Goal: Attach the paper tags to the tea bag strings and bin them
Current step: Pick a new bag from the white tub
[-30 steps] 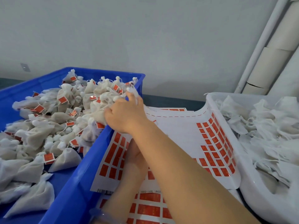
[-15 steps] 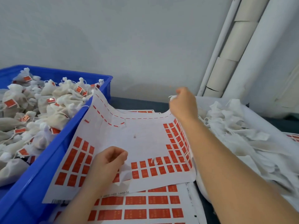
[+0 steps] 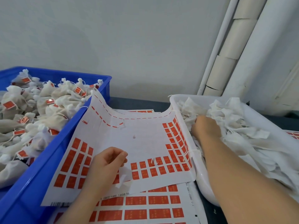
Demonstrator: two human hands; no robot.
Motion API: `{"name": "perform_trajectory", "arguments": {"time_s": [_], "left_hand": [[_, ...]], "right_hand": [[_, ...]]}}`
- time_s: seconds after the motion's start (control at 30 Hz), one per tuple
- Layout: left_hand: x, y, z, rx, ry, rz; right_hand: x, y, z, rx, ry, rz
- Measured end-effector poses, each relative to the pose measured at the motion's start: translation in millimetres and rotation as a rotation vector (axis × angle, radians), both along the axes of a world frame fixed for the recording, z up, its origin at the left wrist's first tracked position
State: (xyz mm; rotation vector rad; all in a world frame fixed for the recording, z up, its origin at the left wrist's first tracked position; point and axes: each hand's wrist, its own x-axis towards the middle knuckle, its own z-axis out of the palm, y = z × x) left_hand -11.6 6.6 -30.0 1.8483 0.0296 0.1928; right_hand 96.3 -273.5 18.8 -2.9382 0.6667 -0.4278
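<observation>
A curled sheet of red paper tags (image 3: 137,136) lies between two containers, its edges riding up on both. My left hand (image 3: 108,164) rests on its front part with fingers curled and thumb near the index finger; I see nothing in it. The blue bin (image 3: 48,160) on the left holds several tea bags with red tags (image 3: 53,101). On the right, the white tub (image 3: 201,180) is full of untagged tea bags (image 3: 234,122). My right hand (image 3: 205,128) is down in that pile at the tub's left wall, its fingertips buried among the bags.
A second tag sheet (image 3: 137,206) with larger red labels lies under the first, toward me. White pipes and cardboard tubes (image 3: 226,62) lean against the wall behind the tub. A dark table strip (image 3: 137,102) shows between the containers at the back.
My right hand let go of a bag at the blue bin, crossed over the sheet and dropped into the white tub's pile. My left hand stayed on the sheet.
</observation>
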Motion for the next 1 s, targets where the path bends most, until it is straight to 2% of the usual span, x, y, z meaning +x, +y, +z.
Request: {"name": "perform_trajectory", "arguments": {"time_s": [0.13, 0.2, 0.23, 0.3, 0.43, 0.5, 0.63, 0.9, 1.0], "left_hand": [[-2, 0, -1, 0.023, -0.006, -0.010], [-3, 0, -2, 0.031, -0.008, -0.016], [-3, 1, -2, 0.032, -0.009, -0.015], [-3, 0, -2, 0.034, -0.010, -0.009], [-2, -1, -2, 0.042, -0.009, -0.008], [-3, 0, -3, 0.045, -0.007, -0.007], [-3, 1, -4, 0.047, -0.004, -0.008], [-4, 1, -4, 0.054, -0.005, -0.015], [-4, 1, -3, 0.059, -0.004, -0.014]], "right_hand": [[-2, 5, -4, 0.117, 0.125, 0.214], [-2, 8, -6, 0.191, 0.199, 0.212], [-2, 8, -7, 0.158, 0.217, 0.211], [0, 6, -8, 0.108, 0.137, 0.218], [1, 3, -5, 0.344, -0.174, 0.136], [2, 3, -6, 0.334, -0.130, 0.106], [1, 2, -10, 0.169, 0.175, 0.118], [2, -2, -14, 0.205, 0.060, 0.072], [3, -2, -13, 0.262, -0.088, 0.069]]}}
